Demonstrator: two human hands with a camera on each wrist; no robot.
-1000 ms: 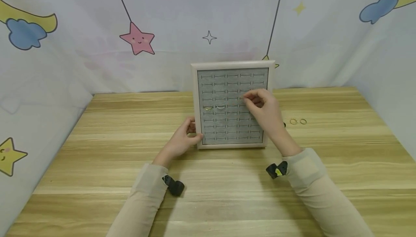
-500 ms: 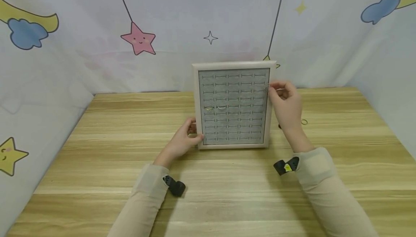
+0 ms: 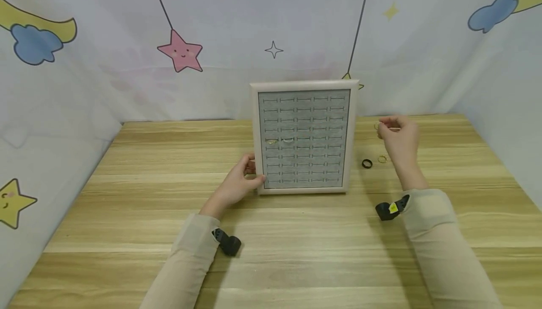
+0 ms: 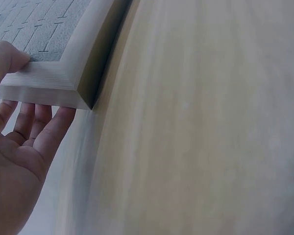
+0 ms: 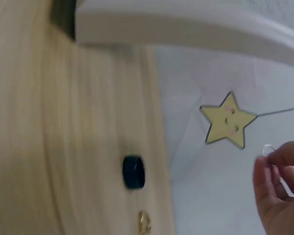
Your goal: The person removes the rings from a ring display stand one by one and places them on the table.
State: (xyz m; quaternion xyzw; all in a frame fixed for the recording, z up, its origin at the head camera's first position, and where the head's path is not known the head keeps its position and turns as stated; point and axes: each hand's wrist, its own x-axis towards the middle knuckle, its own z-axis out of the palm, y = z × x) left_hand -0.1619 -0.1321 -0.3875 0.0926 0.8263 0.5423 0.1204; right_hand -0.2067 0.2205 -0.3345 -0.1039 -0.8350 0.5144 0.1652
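Note:
A ring display board (image 3: pixel 302 125), grey slotted fabric in a pale frame, stands propped on the table. My left hand (image 3: pixel 237 184) grips its lower left edge, thumb on the front and fingers behind, as the left wrist view also shows at the frame's corner (image 4: pixel 68 85). Two rings sit in one row of slots: a gold ring (image 3: pixel 272 141) and a silvery ring (image 3: pixel 288 140). Off to the right of the board, my right hand (image 3: pixel 400 142) pinches a thin ring (image 5: pixel 267 149) between thumb and fingertips, raised above the table.
On the wooden table (image 3: pixel 271 252), right of the board, lie a black ring (image 3: pixel 367 163) and a gold ring (image 3: pixel 382 159). Behind the table hangs a printed white cloth (image 3: pixel 228 27) with stars. A camera (image 3: pixel 391 208) is strapped to my right wrist.
My right hand has moved right, away from the board's front, carrying the thin ring past the frame's right edge. The black and gold rings on the table are now uncovered. My left hand stays put.

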